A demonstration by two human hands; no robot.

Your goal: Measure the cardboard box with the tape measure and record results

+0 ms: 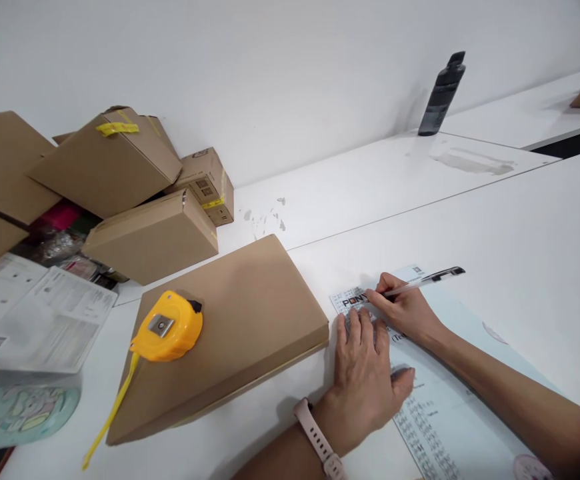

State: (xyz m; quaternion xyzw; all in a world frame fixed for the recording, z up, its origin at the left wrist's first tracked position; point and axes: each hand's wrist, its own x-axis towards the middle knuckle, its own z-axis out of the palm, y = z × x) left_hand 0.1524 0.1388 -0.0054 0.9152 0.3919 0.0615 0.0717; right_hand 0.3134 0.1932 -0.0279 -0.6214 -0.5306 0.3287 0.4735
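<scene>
In the head view a pen [423, 281] with a clear barrel and a dark clip is gripped by my right hand [404, 308]. Its writing end is hidden behind my fingers, close to the top of a pale blue printed sheet [450, 400]. My left hand [367, 373] lies flat on the sheet's left edge, fingers stretched out, a pink watch band around that wrist. Left of it, a flat closed cardboard box [250, 313] rests on the table. On this box sits a yellow tape measure [173, 327] with a yellow strap hanging over the side.
Several cardboard boxes [105, 160] are piled at the back left. A white printed package [40, 313] and a greenish patterned bottle [25, 407] lie along the left. A dark bottle [443, 93] stands by the wall on the white table [520, 233].
</scene>
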